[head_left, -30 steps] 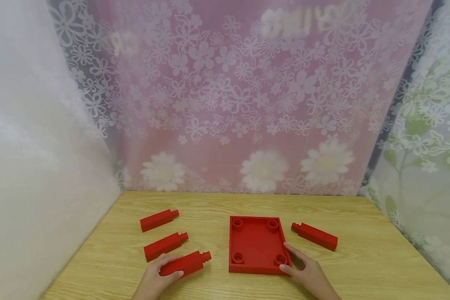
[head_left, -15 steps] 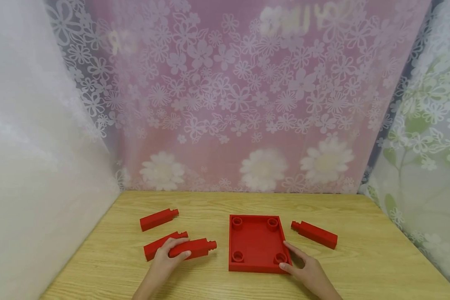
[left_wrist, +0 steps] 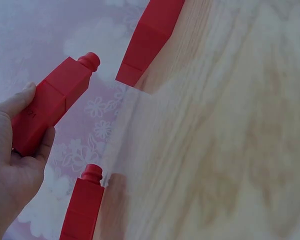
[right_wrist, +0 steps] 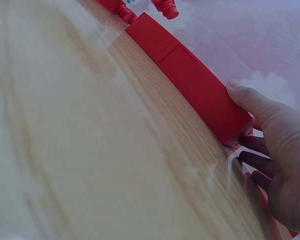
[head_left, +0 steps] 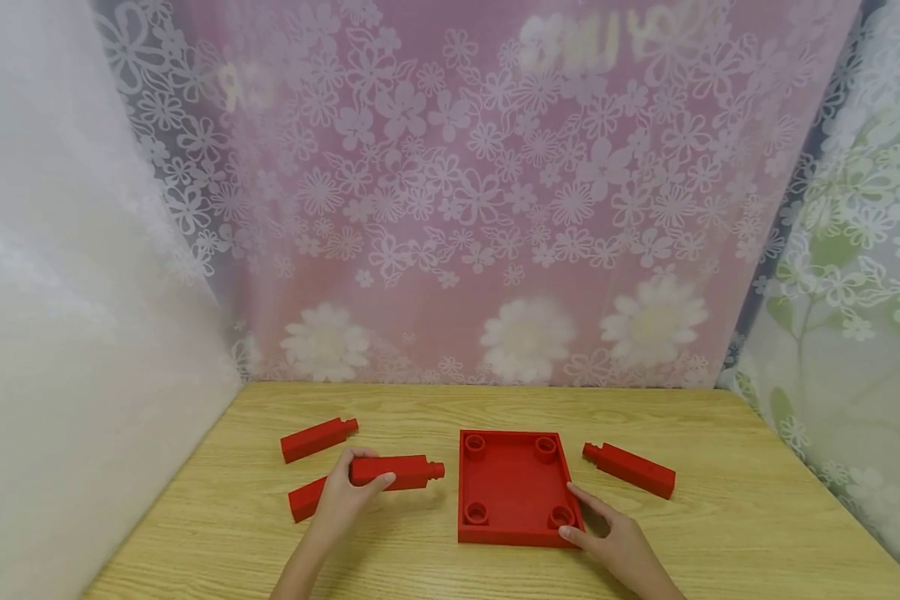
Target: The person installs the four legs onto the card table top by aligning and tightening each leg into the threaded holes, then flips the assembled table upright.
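Observation:
My left hand (head_left: pixel 345 492) grips a red table leg (head_left: pixel 408 472), a square-sided bar with a ridged round peg at one end. The leg is raised above the wood, its peg pointing right toward a red square tabletop (head_left: pixel 513 483). The left wrist view shows thumb and fingers around the leg's plain end. That tabletop lies with raised rims and a round socket in each corner up. At its near right corner my right hand (head_left: pixel 615 542) holds the edge, thumb on the rim (right_wrist: pixel 190 85) and fingers along the side.
A second red leg (head_left: pixel 305 500) lies partly hidden behind my left hand. Another leg (head_left: pixel 317 440) lies farther back on the left, and one more leg (head_left: pixel 633 472) on the right. Patterned cloth (head_left: pixel 457 208) hangs behind the wooden table (head_left: pixel 405 408).
My left hand has lifted the leg from the near left and moved it away from me and rightward, toward the tabletop, turning it more level. My right hand stays at the corner.

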A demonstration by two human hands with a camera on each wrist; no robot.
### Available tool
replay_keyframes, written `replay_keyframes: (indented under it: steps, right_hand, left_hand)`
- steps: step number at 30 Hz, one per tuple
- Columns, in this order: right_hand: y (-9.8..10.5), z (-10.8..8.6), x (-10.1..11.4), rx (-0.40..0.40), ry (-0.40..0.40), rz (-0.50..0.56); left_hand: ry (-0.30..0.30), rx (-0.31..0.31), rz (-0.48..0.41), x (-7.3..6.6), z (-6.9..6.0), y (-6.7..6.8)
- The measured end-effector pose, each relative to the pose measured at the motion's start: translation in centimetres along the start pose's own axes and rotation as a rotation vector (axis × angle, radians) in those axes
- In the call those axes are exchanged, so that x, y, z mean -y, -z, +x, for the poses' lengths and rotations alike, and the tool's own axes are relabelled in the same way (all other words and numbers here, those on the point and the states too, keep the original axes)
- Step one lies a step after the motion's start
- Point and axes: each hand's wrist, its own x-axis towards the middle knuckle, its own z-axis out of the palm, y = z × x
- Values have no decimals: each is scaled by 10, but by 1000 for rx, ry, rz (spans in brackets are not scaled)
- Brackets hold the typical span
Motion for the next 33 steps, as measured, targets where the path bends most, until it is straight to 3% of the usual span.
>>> replay_keyframes:
  steps: [6, 21, 26, 33]
  right_hand:
    - [0, 1, -1, 0, -2, -4]
    - [1, 0, 0, 5, -9, 11]
    - [0, 0, -1, 8, -22, 14]
    - [-1, 1, -3, 5, -20, 13]
  left_hand:
    - [-72, 5, -7, -5, 10, -5]
    - [-94, -3, -90, -22, 39, -22]
    - [-91, -5, -83, -28, 49, -30]
    - [-138, 1, -73, -37, 60, -39]
